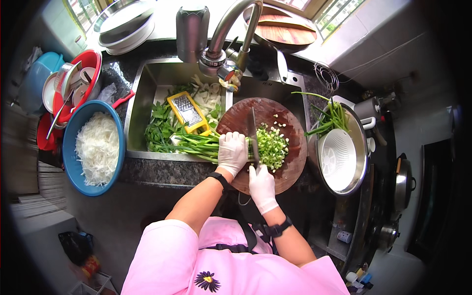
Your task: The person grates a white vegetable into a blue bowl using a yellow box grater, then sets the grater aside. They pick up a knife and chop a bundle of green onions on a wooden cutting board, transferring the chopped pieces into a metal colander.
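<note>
My left hand (232,153), in a pale thin glove, presses a bunch of green onions (199,146) onto a round wooden chopping board (295,147). My right hand (262,186), gloved too, grips a kitchen knife (253,132) by its handle. The blade stands on edge at the cut end of the bunch, close beside my left fingers. A heap of chopped green onion (272,147) lies to the right of the blade. The long greens trail left over the sink, under a yellow-framed grater (188,111).
The board lies over the right part of a steel sink (138,110) holding leafy greens (158,127). A faucet (217,48) rises behind. At left stands a blue basin of white shreds (97,147); at right, a steel bowl (361,155) with a white strainer (337,158) and green stalks (337,116).
</note>
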Available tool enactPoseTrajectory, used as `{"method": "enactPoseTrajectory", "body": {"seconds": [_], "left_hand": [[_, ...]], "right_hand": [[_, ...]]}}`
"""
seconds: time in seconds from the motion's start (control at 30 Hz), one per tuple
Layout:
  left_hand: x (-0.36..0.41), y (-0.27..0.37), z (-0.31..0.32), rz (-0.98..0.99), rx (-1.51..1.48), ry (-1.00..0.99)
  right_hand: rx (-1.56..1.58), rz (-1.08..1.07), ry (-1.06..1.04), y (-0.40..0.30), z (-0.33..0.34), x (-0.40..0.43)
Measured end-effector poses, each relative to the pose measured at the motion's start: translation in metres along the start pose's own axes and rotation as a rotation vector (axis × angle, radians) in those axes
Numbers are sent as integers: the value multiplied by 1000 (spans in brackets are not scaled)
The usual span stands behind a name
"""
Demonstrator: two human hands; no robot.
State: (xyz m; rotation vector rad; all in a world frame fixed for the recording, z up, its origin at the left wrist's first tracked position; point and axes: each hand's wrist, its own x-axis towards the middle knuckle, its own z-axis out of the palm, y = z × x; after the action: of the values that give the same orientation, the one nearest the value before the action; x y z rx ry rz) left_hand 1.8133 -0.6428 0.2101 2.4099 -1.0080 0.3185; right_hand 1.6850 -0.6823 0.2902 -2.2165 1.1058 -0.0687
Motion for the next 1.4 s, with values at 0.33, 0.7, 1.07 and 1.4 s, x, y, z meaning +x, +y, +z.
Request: {"method": "enactPoseTrajectory", "body": {"seconds": [0.33, 0.7, 1.07, 1.4], "left_hand": [[6, 2, -4, 9, 23, 17], [2, 6, -1, -1, 30, 8], [4, 4, -6, 57, -19, 16], [2, -14, -26, 225, -159, -21]], "right_hand": [[254, -252, 24, 7, -28, 21], [321, 191, -233, 21, -28, -23], [147, -128, -64, 30, -24, 31], [267, -119, -21, 6, -53, 15]]}}
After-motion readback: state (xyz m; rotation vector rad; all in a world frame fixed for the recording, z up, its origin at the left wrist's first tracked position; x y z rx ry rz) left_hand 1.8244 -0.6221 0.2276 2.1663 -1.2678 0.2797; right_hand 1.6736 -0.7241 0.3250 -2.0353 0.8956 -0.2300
